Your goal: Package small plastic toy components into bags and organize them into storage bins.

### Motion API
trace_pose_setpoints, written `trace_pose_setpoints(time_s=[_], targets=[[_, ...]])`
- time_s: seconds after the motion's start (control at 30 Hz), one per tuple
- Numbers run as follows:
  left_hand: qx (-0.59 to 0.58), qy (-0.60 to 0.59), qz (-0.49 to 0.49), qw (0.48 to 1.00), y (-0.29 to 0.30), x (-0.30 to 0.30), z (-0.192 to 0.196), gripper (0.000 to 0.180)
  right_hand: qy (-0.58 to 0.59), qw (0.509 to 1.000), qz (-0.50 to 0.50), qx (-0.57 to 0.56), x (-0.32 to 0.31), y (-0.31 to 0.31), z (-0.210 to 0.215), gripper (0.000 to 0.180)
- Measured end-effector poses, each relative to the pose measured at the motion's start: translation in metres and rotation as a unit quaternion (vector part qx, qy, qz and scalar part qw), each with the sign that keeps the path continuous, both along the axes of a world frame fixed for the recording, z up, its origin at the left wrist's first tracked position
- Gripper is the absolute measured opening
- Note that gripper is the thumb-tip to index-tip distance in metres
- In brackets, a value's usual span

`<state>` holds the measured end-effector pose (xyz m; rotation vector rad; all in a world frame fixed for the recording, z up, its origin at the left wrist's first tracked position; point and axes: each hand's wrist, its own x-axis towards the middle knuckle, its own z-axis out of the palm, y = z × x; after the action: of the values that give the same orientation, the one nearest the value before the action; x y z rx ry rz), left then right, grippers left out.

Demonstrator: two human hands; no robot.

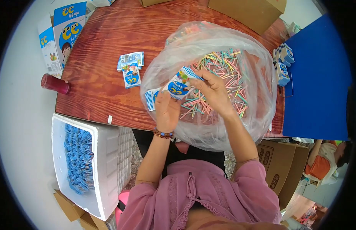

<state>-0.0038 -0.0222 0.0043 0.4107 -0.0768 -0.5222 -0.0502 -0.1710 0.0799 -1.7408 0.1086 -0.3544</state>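
Note:
Over a large clear plastic bag (162, 57), I hold a blue-and-white packet (178, 85) tilted between both hands. My left hand (167, 111) grips its lower end with thumb and fingers. A second, similar packet (150, 100) sticks out beside the left fingers; whether they hold it too is partly hidden. My right hand (214, 92) pinches the packet's upper right end. Inside the open bag lies a heap of thin pink, yellow and green sticks (227, 73). Left of the bag, more small packets (131, 74) lie on the reddish wooden table (101, 50), partly overlapping.
A white foam box (109, 153) with many blue packets stands at the lower left. On the table are a dark red jar (56, 83), a printed carton (68, 32), and a cardboard box (249, 15). Small packet bundles (282, 73) stand by a blue panel (316, 80). Another person (322, 165) is far right.

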Motion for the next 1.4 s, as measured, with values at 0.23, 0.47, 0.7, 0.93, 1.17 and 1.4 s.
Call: trace_pose_setpoints(time_s=[0.23, 0.47, 0.7, 0.93, 1.17, 1.4], targets=[[0.264, -0.159, 0.015, 0.951, 0.048, 0.03, 0.012, 0.026, 0.067, 0.988, 0.134, -0.038, 0.036, 0.027, 0.029, 0.017], [0.356, -0.17, 0.155, 0.906, 0.083, 0.042, -0.007, 0.018, 0.027, 0.962, 0.156, -0.225, 0.076, 0.048, 0.004, 0.018], [0.514, -0.192, 0.242, 0.8, 0.105, 0.1, -0.018, 0.029, 0.123, 0.972, 0.116, -0.165, 0.162, 0.087, -0.041, 0.028], [0.787, -0.363, 0.247, 0.433, 0.096, 0.108, -0.041, 0.06, 0.032, 0.94, 0.008, -0.34, 0.177, 0.09, -0.06, 0.026], [0.792, -0.381, 0.235, 0.416, 0.097, 0.119, -0.042, 0.058, 0.161, 0.913, 0.056, -0.37, 0.064, 0.028, -0.035, 0.027], [0.753, -0.387, 0.249, 0.471, 0.1, 0.108, -0.034, 0.055, 0.152, 0.945, 0.032, -0.288, 0.049, 0.022, -0.065, 0.036]])
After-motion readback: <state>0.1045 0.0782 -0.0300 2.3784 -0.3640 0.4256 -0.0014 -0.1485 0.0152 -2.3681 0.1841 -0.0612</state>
